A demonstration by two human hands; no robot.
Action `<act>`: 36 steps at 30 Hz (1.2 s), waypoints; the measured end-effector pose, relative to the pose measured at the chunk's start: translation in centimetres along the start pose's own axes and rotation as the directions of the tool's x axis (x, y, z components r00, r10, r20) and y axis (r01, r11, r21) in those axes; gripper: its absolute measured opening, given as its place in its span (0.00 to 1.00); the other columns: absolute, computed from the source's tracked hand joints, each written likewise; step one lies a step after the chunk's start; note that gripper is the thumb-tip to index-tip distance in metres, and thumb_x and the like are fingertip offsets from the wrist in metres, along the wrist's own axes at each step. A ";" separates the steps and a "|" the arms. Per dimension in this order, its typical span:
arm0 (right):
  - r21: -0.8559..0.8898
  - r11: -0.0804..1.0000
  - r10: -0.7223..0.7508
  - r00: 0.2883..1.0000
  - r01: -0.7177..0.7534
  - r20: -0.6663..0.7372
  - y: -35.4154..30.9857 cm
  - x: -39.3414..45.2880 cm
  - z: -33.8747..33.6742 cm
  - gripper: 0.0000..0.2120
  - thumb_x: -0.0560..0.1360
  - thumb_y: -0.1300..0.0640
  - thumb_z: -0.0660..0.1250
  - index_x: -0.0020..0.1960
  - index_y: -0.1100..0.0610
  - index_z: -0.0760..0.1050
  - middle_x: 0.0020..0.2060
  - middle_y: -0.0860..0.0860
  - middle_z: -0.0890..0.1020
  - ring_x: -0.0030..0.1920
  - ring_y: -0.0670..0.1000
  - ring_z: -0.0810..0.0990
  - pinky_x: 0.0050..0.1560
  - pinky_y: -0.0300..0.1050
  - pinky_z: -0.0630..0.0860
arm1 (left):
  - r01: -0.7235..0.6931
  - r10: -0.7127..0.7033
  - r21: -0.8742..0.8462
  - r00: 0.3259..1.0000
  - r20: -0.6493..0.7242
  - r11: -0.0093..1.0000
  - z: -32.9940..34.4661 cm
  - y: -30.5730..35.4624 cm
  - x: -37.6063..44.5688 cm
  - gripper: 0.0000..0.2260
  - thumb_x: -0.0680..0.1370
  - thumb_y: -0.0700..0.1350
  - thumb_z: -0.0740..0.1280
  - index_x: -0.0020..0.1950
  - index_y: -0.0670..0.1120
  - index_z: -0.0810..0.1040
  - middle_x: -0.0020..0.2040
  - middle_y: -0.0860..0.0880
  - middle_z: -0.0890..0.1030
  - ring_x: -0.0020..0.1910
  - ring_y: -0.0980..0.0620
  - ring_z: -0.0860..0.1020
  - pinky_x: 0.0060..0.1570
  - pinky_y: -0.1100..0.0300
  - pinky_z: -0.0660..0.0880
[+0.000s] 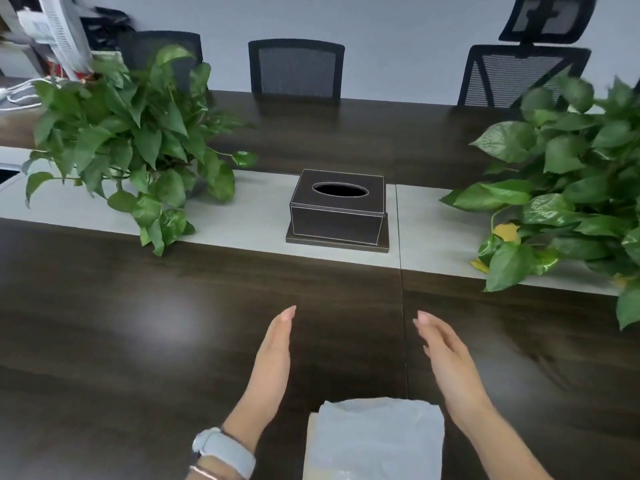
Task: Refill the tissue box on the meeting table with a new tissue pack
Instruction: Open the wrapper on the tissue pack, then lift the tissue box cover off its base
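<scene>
While I look down over the dark wood-grain meeting table (138, 323), I see my left hand (273, 355) and my right hand (446, 358) held out above its surface, both with flat palms turned toward each other, fingers straight and together, gripping nothing and well apart from one another. Straight ahead of the gap between them, on the pale grey strip (249, 216) that runs across the middle of the table, stands the dark brown leather tissue box (337, 211) with white stitching along its edges. It sits upright on a flat dark base plate, and the oval slot in its lid shows only black. Neither hand touches it. Nearer to me than the hands, between my two forearms at the bottom edge of the view, lies the new tissue pack in soft white plastic wrap (375, 441), resting on the table. My left wrist carries a light grey watch (223, 452) and a thin bracelet. Beyond my left hand a leafy green potted plant (131, 140) spreads over the grey strip, and a second green plant (568, 199) stands beyond my right hand. Black mesh office chairs (296, 69) line the far side.
</scene>
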State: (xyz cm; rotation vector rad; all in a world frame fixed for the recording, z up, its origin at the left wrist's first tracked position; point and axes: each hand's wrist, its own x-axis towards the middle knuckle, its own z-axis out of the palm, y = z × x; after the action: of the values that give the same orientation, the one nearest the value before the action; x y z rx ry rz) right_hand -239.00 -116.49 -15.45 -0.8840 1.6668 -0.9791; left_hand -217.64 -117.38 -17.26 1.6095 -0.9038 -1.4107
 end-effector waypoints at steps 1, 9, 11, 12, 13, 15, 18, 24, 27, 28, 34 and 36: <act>-0.034 0.999 -0.023 1.000 0.023 0.012 -1.3 1.8 0.7 0.21 0.77 0.48 0.60 0.69 0.51 0.68 0.66 0.47 0.73 0.69 0.50 0.68 0.64 0.42 0.63 | -0.034 0.034 0.031 0.999 0.003 0.999 0.4 1.3 1.9 0.20 0.80 0.58 0.50 0.72 0.58 0.63 0.76 0.56 0.62 0.75 0.52 0.60 0.69 0.59 0.56; -0.165 0.974 -0.143 0.986 0.155 0.081 -5.0 18.0 5.3 0.32 0.73 0.55 0.69 0.73 0.55 0.59 0.69 0.47 0.69 0.71 0.51 0.66 0.67 0.43 0.62 | -0.175 0.185 0.103 0.978 -0.093 0.979 2.0 6.4 18.1 0.33 0.78 0.39 0.63 0.77 0.48 0.49 0.79 0.49 0.53 0.77 0.52 0.53 0.73 0.58 0.54; -0.149 0.969 -0.180 0.975 0.198 0.128 -5.0 20.7 6.1 0.29 0.72 0.56 0.70 0.70 0.53 0.63 0.63 0.46 0.74 0.67 0.50 0.71 0.64 0.41 0.65 | -0.188 0.199 0.104 0.974 -0.107 0.977 2.0 6.4 21.0 0.32 0.77 0.35 0.62 0.77 0.46 0.49 0.78 0.49 0.55 0.76 0.53 0.57 0.71 0.59 0.55; -0.143 0.968 -0.186 0.972 0.206 0.140 -4.9 21.6 6.4 0.29 0.71 0.56 0.71 0.69 0.51 0.64 0.62 0.46 0.76 0.65 0.50 0.73 0.65 0.42 0.67 | -0.216 0.224 0.089 0.970 -0.090 0.972 2.0 6.4 21.8 0.30 0.77 0.33 0.60 0.76 0.47 0.52 0.76 0.50 0.60 0.72 0.56 0.62 0.68 0.62 0.58; -0.140 0.967 -0.192 0.970 0.213 0.146 -4.5 22.6 6.7 0.29 0.70 0.55 0.72 0.68 0.50 0.65 0.62 0.46 0.77 0.64 0.49 0.74 0.66 0.45 0.68 | -0.247 0.252 0.077 0.965 -0.071 0.966 2.2 6.2 22.5 0.28 0.77 0.30 0.58 0.74 0.48 0.57 0.73 0.51 0.65 0.66 0.59 0.68 0.65 0.63 0.60; -0.136 0.963 -0.214 0.967 0.233 0.137 -4.0 23.7 7.1 0.29 0.70 0.54 0.72 0.67 0.50 0.67 0.61 0.46 0.78 0.63 0.49 0.75 0.67 0.48 0.69 | -0.271 0.275 0.067 0.959 -0.060 0.960 2.4 5.9 23.3 0.25 0.76 0.29 0.57 0.70 0.48 0.62 0.65 0.52 0.72 0.59 0.59 0.72 0.63 0.62 0.64; -0.062 0.973 -0.215 0.970 0.224 0.116 -3.7 23.8 7.3 0.27 0.70 0.53 0.72 0.67 0.49 0.69 0.61 0.45 0.79 0.63 0.48 0.76 0.67 0.52 0.70 | -0.258 0.262 0.067 0.962 -0.072 0.964 2.4 5.4 23.6 0.23 0.76 0.29 0.57 0.69 0.46 0.65 0.62 0.51 0.75 0.61 0.53 0.73 0.63 0.60 0.66; 0.004 0.967 -0.252 0.963 0.253 0.095 -6.1 19.0 6.5 0.24 0.73 0.51 0.68 0.68 0.47 0.68 0.61 0.43 0.79 0.63 0.45 0.75 0.67 0.46 0.70 | -0.334 0.336 0.031 0.937 -0.096 0.942 1.2 7.2 18.9 0.25 0.76 0.30 0.57 0.69 0.48 0.68 0.63 0.55 0.76 0.56 0.66 0.74 0.54 0.72 0.69; 0.001 0.958 -0.287 0.953 0.288 0.097 -7.9 14.2 6.0 0.28 0.70 0.43 0.66 0.70 0.44 0.66 0.65 0.42 0.76 0.66 0.45 0.72 0.68 0.48 0.68 | -0.393 0.384 -0.042 0.911 -0.148 0.918 -0.4 8.2 14.3 0.22 0.77 0.33 0.59 0.68 0.50 0.70 0.62 0.59 0.77 0.56 0.73 0.73 0.51 0.80 0.68; 0.006 0.955 -0.295 0.951 0.296 0.090 -8.4 12.3 6.0 0.30 0.68 0.39 0.65 0.69 0.42 0.66 0.66 0.41 0.75 0.68 0.45 0.71 0.69 0.48 0.67 | -0.420 0.405 -0.066 0.899 -0.168 0.905 -1.0 8.5 12.5 0.21 0.78 0.34 0.59 0.68 0.50 0.71 0.61 0.59 0.77 0.54 0.74 0.74 0.51 0.81 0.68; 0.080 0.957 -0.287 0.954 0.280 0.090 -9.4 1.2 6.7 0.15 0.72 0.44 0.64 0.57 0.35 0.67 0.59 0.32 0.72 0.62 0.38 0.69 0.62 0.37 0.63 | -0.467 0.396 -0.216 0.867 -0.303 0.857 -6.0 6.6 1.7 0.14 0.79 0.44 0.61 0.61 0.59 0.76 0.63 0.58 0.78 0.65 0.63 0.72 0.64 0.63 0.68; 0.105 0.963 -0.258 0.961 0.247 0.103 -8.9 -2.4 7.3 0.22 0.68 0.41 0.63 0.62 0.39 0.67 0.65 0.39 0.74 0.64 0.42 0.71 0.65 0.41 0.64 | -0.465 0.378 -0.218 0.859 -0.346 0.858 -8.0 5.5 -1.9 0.15 0.80 0.44 0.60 0.56 0.65 0.77 0.63 0.62 0.78 0.65 0.64 0.71 0.65 0.60 0.64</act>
State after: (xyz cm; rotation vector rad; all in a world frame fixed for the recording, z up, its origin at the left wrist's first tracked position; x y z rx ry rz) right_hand -230.45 -119.46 -7.99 -1.0904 1.4226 -1.1442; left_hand -210.02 -117.19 -10.94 1.2487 -0.7714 -0.9143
